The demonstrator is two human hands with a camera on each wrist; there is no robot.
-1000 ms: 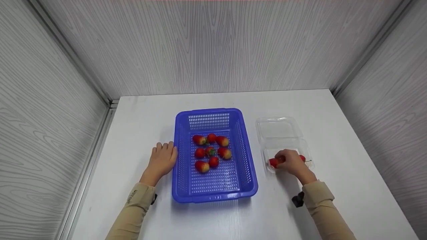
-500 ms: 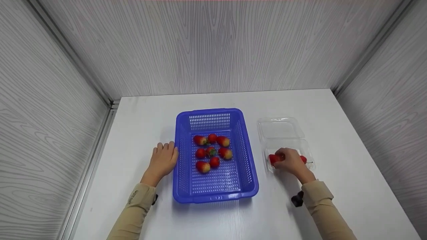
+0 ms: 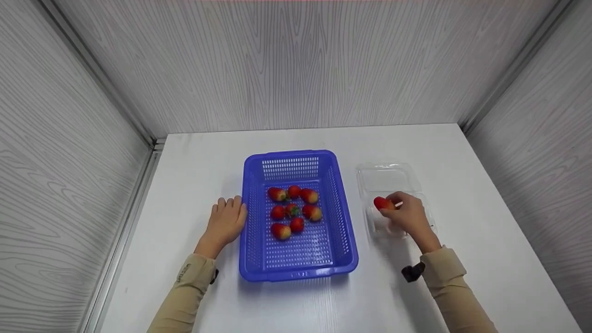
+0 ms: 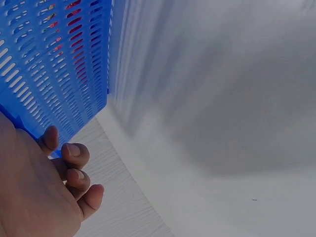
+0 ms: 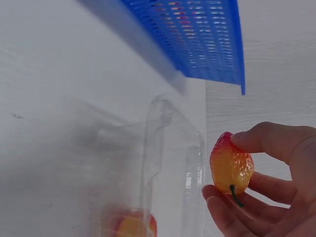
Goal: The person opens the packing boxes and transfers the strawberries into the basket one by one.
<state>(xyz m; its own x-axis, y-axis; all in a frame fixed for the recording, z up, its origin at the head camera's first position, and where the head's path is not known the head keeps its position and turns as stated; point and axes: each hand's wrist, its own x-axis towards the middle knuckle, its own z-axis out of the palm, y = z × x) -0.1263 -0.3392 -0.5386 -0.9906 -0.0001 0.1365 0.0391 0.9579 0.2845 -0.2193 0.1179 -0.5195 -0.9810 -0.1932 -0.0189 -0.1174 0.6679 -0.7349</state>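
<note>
A red and yellow strawberry with a short green stem is pinched between the thumb and fingers of my right hand. That hand is raised over the clear plastic clamshell box, whose lid lies folded back. In the right wrist view, another red and yellow fruit shows inside the box. My left hand rests against the left rim of the blue perforated basket, its fingers loosely bent in the left wrist view; its thumb overlaps the rim. Inside the basket lie several strawberries and smaller red fruits.
The white table is bounded at the back by a grey wood-grain panel, with similar panels on either side. A strip of table separates basket and box. The open lid lies behind the box.
My right hand has lifted the strawberry up out of the clear box, moving slightly away from me. My left hand and the basket have stayed in place.
</note>
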